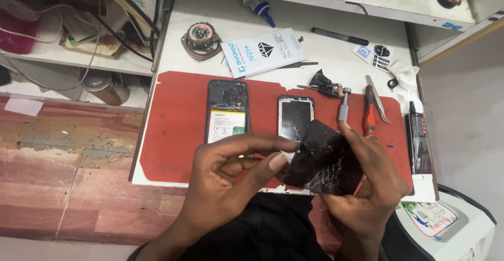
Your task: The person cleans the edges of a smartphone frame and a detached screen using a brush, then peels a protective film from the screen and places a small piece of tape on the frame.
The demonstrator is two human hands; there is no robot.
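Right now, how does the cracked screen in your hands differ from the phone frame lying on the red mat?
The cracked screen is held tilted above the mat between the left hand and right hand; the phone frame lies flat on the red mat, untouched. The screen is covered with white cracks; the frame's dark middle shows only faint marks. The frame has a pale border; the screen is black to its edges. Both are dark rectangles.

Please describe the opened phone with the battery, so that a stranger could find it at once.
Find the red mat on the white bench. The opened phone lies flat on its left half, above the left hand. Unlike the phone frame beside it, it shows a white battery.
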